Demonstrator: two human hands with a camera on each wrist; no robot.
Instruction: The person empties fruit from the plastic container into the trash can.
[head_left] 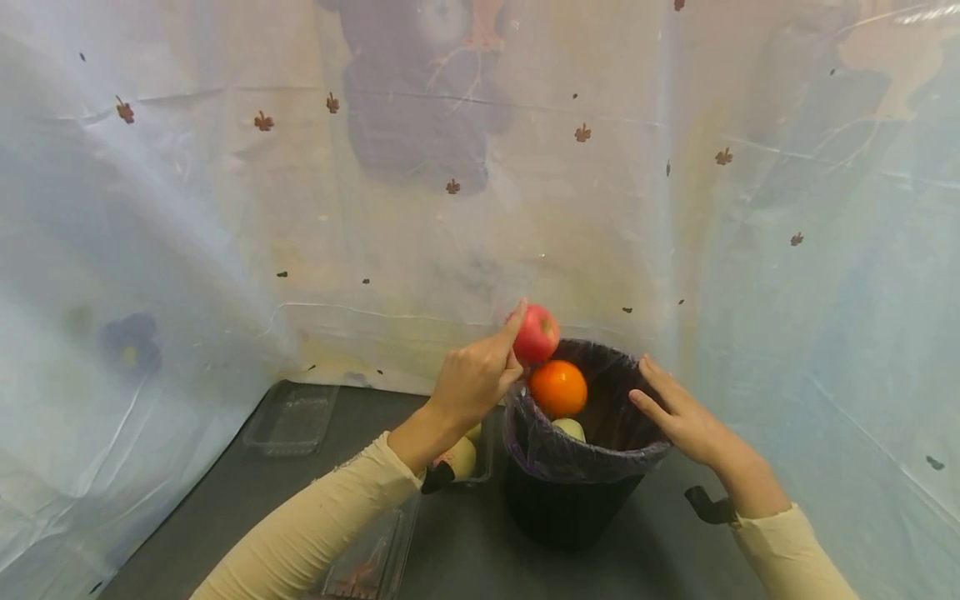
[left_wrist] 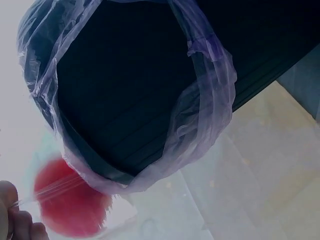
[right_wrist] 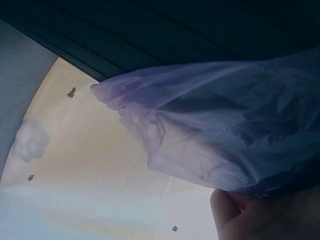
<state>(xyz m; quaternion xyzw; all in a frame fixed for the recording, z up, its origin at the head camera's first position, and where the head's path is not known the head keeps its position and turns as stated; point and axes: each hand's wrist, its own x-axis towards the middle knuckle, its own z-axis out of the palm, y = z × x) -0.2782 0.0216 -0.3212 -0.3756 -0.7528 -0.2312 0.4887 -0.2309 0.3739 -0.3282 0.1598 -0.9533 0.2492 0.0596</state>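
A black bin (head_left: 570,504) stands upright with a purple plastic liner (head_left: 592,462) folded over its rim. My left hand (head_left: 476,375) is at the rim's left side, index finger raised. In the left wrist view its fingertips pinch a taut, thin strand of liner. A red apple (head_left: 538,335) shows just right of that index finger, above the rim; it is blurred in the left wrist view. An orange (head_left: 558,388) and a pale green fruit (head_left: 570,428) show within the opening. My right hand (head_left: 693,425) rests on the right rim, thumb and index finger extended.
Left of the bin, a clear plastic container (head_left: 483,467) holds yellowish fruit (head_left: 459,458), partly behind the left arm. Two more clear containers lie on the dark table (head_left: 465,550), one at the back left (head_left: 292,421). A patterned plastic sheet (head_left: 450,250) surrounds the table.
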